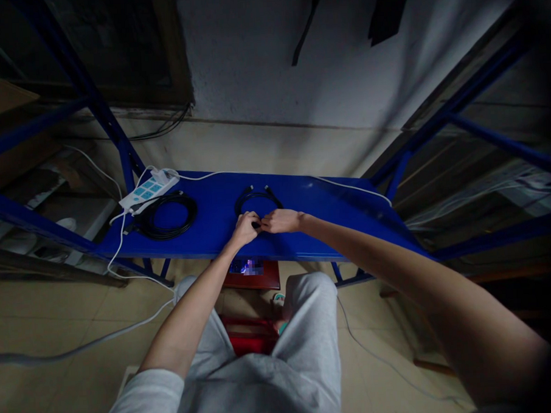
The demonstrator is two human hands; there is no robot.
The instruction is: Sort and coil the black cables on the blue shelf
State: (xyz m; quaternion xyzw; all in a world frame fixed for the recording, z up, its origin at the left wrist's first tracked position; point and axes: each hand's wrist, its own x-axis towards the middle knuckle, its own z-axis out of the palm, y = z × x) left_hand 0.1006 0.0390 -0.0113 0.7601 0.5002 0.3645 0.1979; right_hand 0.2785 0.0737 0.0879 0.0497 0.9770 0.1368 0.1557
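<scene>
A black cable (258,195) lies in a loop on the blue shelf (212,224), its two plug ends pointing away from me. My left hand (246,228) is closed around the near part of the loop. Close against it, my right hand (281,221) has its fingertips pinched at the same spot. A small dark piece shows between the hands, and I cannot make out whether it is cable or something else. To the left, a larger coil of black cable (169,216) rests on the shelf.
A white power strip (150,189) with blue sockets sits at the shelf's left end, with white cords running from it. Blue frame posts (125,155) stand at both sides. Below the shelf are a small red-brown table (270,275) and a red stool (249,343).
</scene>
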